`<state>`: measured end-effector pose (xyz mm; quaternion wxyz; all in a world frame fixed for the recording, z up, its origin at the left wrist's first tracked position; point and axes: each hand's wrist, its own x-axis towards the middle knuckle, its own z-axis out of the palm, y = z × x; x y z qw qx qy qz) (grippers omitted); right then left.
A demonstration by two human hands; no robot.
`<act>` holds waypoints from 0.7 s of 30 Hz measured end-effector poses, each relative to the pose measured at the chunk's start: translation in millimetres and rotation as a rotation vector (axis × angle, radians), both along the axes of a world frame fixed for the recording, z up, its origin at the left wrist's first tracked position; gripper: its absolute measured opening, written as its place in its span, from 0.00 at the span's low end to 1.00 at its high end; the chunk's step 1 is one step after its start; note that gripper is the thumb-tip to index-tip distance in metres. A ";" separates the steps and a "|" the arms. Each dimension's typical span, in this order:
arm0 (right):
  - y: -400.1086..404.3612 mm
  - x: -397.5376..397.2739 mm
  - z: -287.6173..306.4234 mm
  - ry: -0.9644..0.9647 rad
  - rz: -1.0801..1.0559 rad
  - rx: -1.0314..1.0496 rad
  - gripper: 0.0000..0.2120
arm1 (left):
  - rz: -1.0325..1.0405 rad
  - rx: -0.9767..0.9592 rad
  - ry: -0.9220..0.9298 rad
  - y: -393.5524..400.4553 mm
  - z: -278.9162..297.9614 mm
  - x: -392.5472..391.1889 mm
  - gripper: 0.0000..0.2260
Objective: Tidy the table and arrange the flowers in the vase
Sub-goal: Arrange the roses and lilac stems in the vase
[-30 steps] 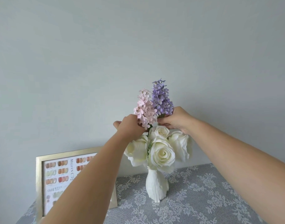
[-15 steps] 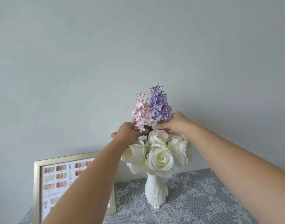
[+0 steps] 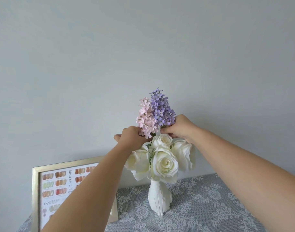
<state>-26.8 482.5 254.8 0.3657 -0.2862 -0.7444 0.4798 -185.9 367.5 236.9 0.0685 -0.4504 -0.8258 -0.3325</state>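
A white vase shaped like a hand stands on the lace-covered table. Several white roses fill its top. Above them rise a pink flower spike and a purple flower spike, side by side. My left hand holds the base of the pink spike, fingers curled round it. My right hand pinches the base of the purple spike just above the roses. The stems below my hands are hidden by the roses.
A gold-framed picture with nail colour samples leans against the pale wall at the left, partly behind my left forearm. The grey lace tablecloth spreads to the right of the vase.
Both hands have kept their hold on the spikes. The pink and purple spikes have drawn closer together, and the view has tilted up a little, so everything sits lower in the frame.
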 end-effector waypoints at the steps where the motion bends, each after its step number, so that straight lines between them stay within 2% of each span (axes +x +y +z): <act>1: 0.4 -0.4 -0.9 0.001 -0.002 0.000 0.14 | 0.001 -0.005 0.009 -0.5 0.7 1.2 0.19; 8: -1.4 1.1 -2.0 0.024 -0.005 -0.091 0.17 | 0.015 -0.028 0.003 -3.5 0.9 1.6 0.17; 13: -5.6 6.2 3.1 0.048 0.039 -0.129 0.17 | 0.017 0.127 -0.089 -25.5 10.4 -3.3 0.17; 14: -5.0 8.3 5.4 0.055 0.041 -0.122 0.18 | 0.020 0.140 -0.063 -31.8 16.7 -6.6 0.21; 16: -2.8 12.9 11.7 0.062 0.026 -0.070 0.15 | -0.032 0.156 -0.031 -42.9 32.9 -11.6 0.36; 18: -3.4 15.6 18.1 0.051 0.020 -0.017 0.10 | -0.182 0.176 -0.143 -48.8 48.2 -11.5 0.50; 19: -4.6 15.1 20.0 0.036 0.017 -0.002 0.09 | -0.259 0.169 -0.213 -49.0 53.6 -8.8 0.54; 21: -6.7 10.9 19.7 -0.008 0.003 0.004 0.11 | -0.365 0.130 -0.290 -45.6 57.7 -1.6 0.52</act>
